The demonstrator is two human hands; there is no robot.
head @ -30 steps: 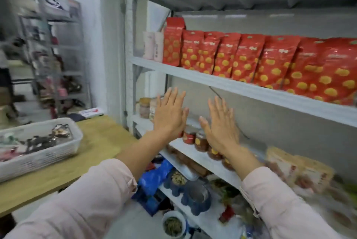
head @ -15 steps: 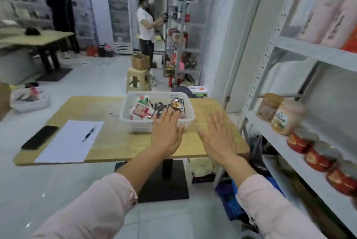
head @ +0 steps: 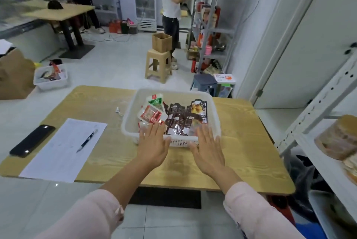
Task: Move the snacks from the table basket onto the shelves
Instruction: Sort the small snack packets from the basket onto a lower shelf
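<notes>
Both hands reach forward, palms down, over the near edge of the white slotted plastic basket [head: 174, 143] that stands on the pale wood-grain worktop [head: 241, 142]. The left hand [head: 153, 145] has its fingers [head: 152, 128] spread flat and released, holding nothing, the tips over the basket's near rim; the right hand [head: 207, 150] is likewise flat and empty, its fingers [head: 204, 132] over the rim just beside the left. Inside the basket lie the snacks: red-and-white sealed packets [head: 151, 116] on the left, a green-and-white packet [head: 155, 100] behind them, and dark brown glossy packets [head: 181, 120] on the right. To the left on the worktop lie a white paper sheet [head: 63, 149] with a dark pen [head: 87, 140] on it and a black phone [head: 32, 140] beside it. The white metal shelves [head: 328, 163] stand at the right edge, carrying a blurred tan-lidded jar [head: 338, 138].
</notes>
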